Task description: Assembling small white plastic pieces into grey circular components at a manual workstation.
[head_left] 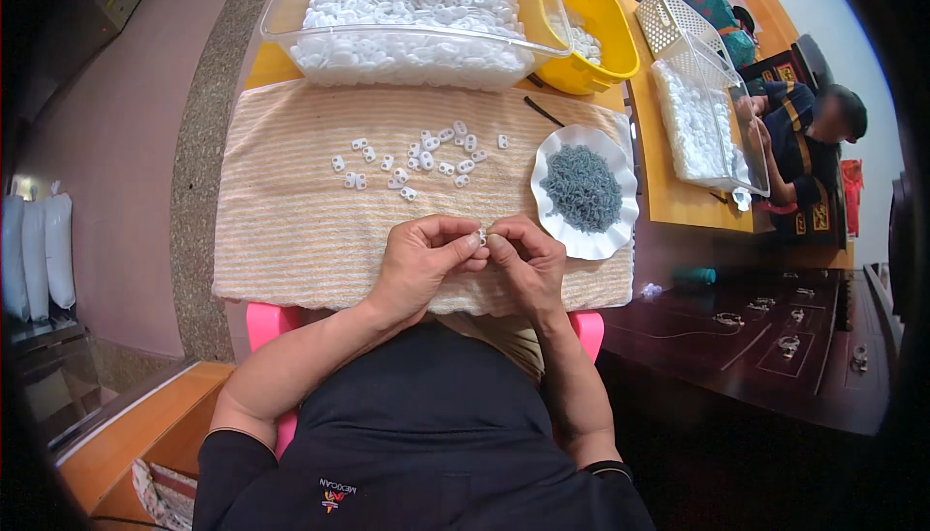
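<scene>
The left grip (426,258) and the right grip (531,262) met above the towel (291,255) on the worktop (273,65), fingertips of both pinching a small white piece (482,236) between them. Ahead of the grips, mostly to the left, lay loose pieces (426,160), with a clear tub (407,58) of white pieces beyond, a yellow bowl (620,51) to its right, and a white dish (618,238) of blue-grey bits (581,187) near the right grip. Behind the grips, the wearer's dark shirt (426,444) bore a small coloured emblem (332,506) and pale lettering (338,485).
</scene>
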`<state>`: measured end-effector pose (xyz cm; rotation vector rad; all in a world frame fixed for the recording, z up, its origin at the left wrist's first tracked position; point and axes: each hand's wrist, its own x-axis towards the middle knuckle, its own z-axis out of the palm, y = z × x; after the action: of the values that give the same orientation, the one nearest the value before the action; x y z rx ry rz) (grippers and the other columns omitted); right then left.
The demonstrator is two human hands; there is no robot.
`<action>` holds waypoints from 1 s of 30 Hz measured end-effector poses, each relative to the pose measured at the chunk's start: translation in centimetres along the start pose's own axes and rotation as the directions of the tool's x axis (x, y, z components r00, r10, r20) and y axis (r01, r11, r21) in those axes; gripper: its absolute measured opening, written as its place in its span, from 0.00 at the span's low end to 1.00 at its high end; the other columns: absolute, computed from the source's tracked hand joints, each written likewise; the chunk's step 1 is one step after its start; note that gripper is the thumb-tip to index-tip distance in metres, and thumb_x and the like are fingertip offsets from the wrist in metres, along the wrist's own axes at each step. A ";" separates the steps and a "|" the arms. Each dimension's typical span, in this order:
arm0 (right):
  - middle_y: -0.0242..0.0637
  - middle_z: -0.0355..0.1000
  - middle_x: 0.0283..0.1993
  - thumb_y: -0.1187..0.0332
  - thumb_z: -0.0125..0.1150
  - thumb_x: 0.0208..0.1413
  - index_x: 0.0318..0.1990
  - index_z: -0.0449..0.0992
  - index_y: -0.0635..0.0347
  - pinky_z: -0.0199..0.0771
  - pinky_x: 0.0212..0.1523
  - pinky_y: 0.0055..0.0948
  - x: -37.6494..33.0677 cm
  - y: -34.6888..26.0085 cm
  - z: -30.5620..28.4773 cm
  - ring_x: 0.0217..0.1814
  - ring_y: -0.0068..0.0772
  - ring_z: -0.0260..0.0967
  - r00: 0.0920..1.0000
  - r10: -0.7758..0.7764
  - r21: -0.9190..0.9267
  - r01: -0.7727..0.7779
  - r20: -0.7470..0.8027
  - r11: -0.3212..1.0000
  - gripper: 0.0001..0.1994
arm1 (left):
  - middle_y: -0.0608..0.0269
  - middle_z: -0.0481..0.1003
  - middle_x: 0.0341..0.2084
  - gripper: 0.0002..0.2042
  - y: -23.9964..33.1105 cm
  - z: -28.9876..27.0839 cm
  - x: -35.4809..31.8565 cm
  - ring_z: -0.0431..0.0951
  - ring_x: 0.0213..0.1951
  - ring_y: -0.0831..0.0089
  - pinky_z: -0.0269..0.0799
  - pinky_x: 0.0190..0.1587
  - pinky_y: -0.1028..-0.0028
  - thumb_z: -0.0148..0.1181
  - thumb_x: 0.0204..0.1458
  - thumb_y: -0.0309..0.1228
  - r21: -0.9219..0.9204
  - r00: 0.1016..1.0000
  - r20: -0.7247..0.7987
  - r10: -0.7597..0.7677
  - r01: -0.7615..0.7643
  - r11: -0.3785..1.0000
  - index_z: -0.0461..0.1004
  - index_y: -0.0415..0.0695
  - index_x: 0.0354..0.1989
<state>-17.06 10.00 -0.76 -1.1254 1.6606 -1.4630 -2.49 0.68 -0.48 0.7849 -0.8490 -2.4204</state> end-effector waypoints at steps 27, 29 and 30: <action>0.34 0.73 0.36 0.76 0.60 0.56 0.36 0.77 0.68 0.68 0.39 0.19 -0.1 -0.6 -0.2 0.38 0.20 0.68 0.999 -0.006 -0.011 0.006 0.052 1.000 0.04 | 0.57 0.78 0.32 0.08 -0.7 0.1 -0.4 0.79 0.33 0.76 0.79 0.39 0.78 0.59 0.55 0.22 0.078 0.998 0.012 0.065 -0.066 0.995 0.74 0.33 0.42; 0.35 0.74 0.36 0.76 0.61 0.55 0.36 0.77 0.67 0.69 0.40 0.20 -0.1 -0.3 -0.2 0.38 0.22 0.69 0.999 0.007 0.008 -0.007 0.044 1.000 0.04 | 0.57 0.78 0.32 0.08 -0.7 0.2 -0.3 0.79 0.32 0.76 0.79 0.39 0.78 0.58 0.55 0.22 0.096 0.996 0.021 0.086 -0.088 0.992 0.74 0.33 0.42; 0.34 0.74 0.35 0.75 0.61 0.55 0.36 0.77 0.67 0.69 0.39 0.20 -0.1 0.1 -0.2 0.37 0.21 0.69 0.998 0.027 0.033 -0.029 0.048 0.999 0.04 | 0.57 0.78 0.32 0.08 -0.7 0.1 -0.3 0.79 0.32 0.76 0.78 0.39 0.78 0.59 0.55 0.22 0.092 0.997 0.021 0.078 -0.079 0.993 0.74 0.33 0.42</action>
<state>-17.24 10.20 -0.86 -1.1059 1.6077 -1.4309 -2.50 1.38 -0.76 0.7510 -0.9862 -2.3361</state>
